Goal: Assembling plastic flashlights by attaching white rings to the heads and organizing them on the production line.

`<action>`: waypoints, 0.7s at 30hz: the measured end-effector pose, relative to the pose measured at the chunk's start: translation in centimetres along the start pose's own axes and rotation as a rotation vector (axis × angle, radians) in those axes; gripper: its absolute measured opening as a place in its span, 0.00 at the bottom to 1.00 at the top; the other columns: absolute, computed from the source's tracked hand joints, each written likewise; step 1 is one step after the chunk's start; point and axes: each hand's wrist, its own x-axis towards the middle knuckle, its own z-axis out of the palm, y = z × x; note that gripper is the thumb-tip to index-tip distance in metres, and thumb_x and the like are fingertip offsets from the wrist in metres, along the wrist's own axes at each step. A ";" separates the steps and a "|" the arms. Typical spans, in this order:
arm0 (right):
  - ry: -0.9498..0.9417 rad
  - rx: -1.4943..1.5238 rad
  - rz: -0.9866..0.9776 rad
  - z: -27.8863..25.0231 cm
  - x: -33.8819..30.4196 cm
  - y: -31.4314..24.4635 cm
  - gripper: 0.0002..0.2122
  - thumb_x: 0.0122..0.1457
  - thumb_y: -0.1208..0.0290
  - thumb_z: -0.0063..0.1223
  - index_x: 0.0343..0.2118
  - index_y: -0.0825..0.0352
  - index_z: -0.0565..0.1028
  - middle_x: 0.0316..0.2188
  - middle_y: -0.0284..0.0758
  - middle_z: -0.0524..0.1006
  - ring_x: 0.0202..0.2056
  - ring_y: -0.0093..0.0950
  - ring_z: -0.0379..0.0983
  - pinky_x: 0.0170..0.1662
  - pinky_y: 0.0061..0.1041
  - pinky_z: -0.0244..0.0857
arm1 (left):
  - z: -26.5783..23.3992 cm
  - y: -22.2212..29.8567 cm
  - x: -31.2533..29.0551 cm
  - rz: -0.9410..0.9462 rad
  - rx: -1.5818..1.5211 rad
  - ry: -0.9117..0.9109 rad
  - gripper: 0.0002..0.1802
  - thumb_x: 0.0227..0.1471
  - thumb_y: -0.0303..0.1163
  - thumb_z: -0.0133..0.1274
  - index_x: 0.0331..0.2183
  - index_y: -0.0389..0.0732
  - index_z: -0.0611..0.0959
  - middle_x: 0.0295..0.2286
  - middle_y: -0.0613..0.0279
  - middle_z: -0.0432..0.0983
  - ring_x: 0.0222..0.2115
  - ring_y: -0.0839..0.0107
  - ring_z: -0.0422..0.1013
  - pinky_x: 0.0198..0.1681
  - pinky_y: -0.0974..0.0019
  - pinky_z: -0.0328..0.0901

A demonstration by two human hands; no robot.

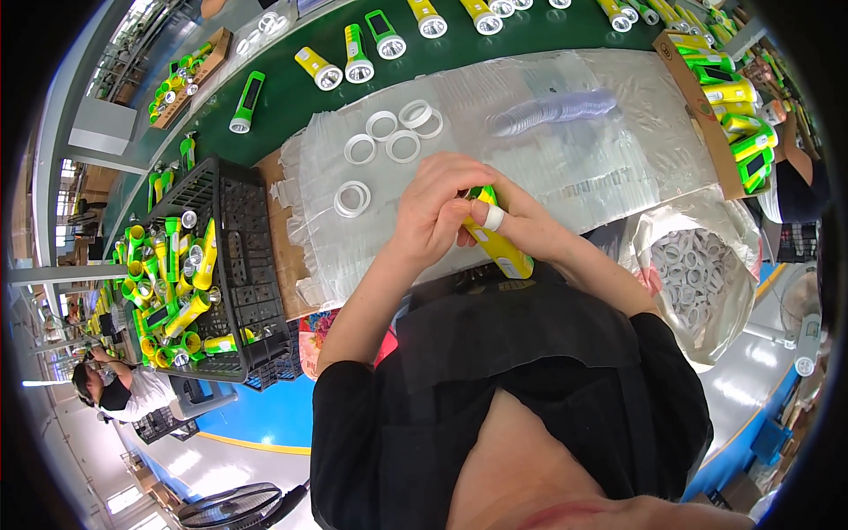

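Note:
Both my hands are closed around a yellow and green flashlight in front of my chest. Its yellow handle end slants down toward me, and its head is hidden under my fingers. My left hand wraps the head end from the left. My right hand grips the body from the right, with a white wrap round its thumb. Beyond my left hand lie several white rings on the plastic-covered worktop. A fanned row of clear round lenses lies farther off to the right.
At left stands a black crate full of flashlights. A white sack of rings sits at right, below a cardboard box of flashlights. More flashlights line the green belt. Other people work at far left and right.

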 end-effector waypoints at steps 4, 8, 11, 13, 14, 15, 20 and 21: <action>0.043 0.128 0.076 -0.7 -0.7 0.0 0.19 0.65 0.56 0.44 0.52 0.64 0.62 0.33 0.36 0.71 0.29 0.25 0.71 0.33 0.25 0.66 | 1.5 -0.2 0.6 0.039 -0.034 -0.070 0.13 0.52 0.33 0.47 0.39 0.41 0.78 0.41 0.58 0.75 0.45 0.56 0.70 0.50 0.55 0.59; 0.236 0.236 0.033 -2.6 -1.3 -0.7 0.18 0.65 0.58 0.44 0.53 0.63 0.63 0.30 0.36 0.71 0.29 0.25 0.70 0.33 0.25 0.65 | 4.4 -2.7 1.8 -0.191 -0.350 0.118 0.20 0.60 0.40 0.43 0.48 0.38 0.76 0.48 0.51 0.71 0.51 0.52 0.66 0.56 0.49 0.55; 0.290 0.269 -0.001 -4.0 -1.9 -0.9 0.18 0.65 0.59 0.43 0.53 0.64 0.63 0.29 0.36 0.71 0.29 0.25 0.69 0.34 0.25 0.65 | 6.1 -7.7 2.3 -0.347 0.023 0.011 0.28 0.55 0.44 0.52 0.51 0.36 0.73 0.49 0.48 0.70 0.52 0.51 0.64 0.57 0.51 0.54; 0.284 0.250 0.002 -4.2 -2.1 -1.2 0.18 0.65 0.59 0.43 0.53 0.64 0.63 0.29 0.36 0.72 0.29 0.25 0.69 0.34 0.25 0.65 | 7.1 -10.8 1.3 -0.330 0.412 -0.146 0.32 0.49 0.44 0.59 0.52 0.38 0.73 0.48 0.49 0.70 0.50 0.54 0.64 0.54 0.56 0.59; 0.287 0.233 0.004 -4.5 -2.3 -1.3 0.18 0.65 0.60 0.43 0.53 0.64 0.63 0.30 0.36 0.72 0.28 0.25 0.69 0.34 0.25 0.65 | 7.3 -11.4 1.4 -0.327 0.408 -0.148 0.32 0.49 0.44 0.59 0.52 0.38 0.73 0.48 0.49 0.70 0.50 0.54 0.64 0.54 0.56 0.59; 0.288 0.232 0.004 -4.7 -2.3 -1.3 0.18 0.65 0.60 0.43 0.53 0.64 0.63 0.30 0.36 0.72 0.28 0.25 0.69 0.34 0.25 0.65 | 7.2 -11.9 1.3 -0.328 0.352 -0.168 0.30 0.48 0.43 0.60 0.51 0.40 0.74 0.47 0.50 0.69 0.48 0.55 0.65 0.52 0.56 0.59; 0.262 0.111 -0.019 -5.1 -2.2 -1.1 0.20 0.64 0.57 0.43 0.52 0.66 0.63 0.29 0.39 0.71 0.28 0.26 0.69 0.34 0.25 0.64 | 5.3 -9.1 1.9 -0.409 0.083 -0.057 0.27 0.49 0.39 0.60 0.50 0.42 0.76 0.43 0.52 0.69 0.43 0.57 0.65 0.48 0.56 0.60; 0.261 0.115 -0.015 -5.0 -2.0 -1.1 0.20 0.64 0.57 0.43 0.52 0.66 0.63 0.29 0.39 0.71 0.28 0.26 0.69 0.34 0.25 0.64 | 4.6 -7.2 2.1 -0.323 0.031 -0.035 0.25 0.51 0.38 0.57 0.50 0.42 0.76 0.42 0.53 0.69 0.43 0.58 0.65 0.48 0.57 0.59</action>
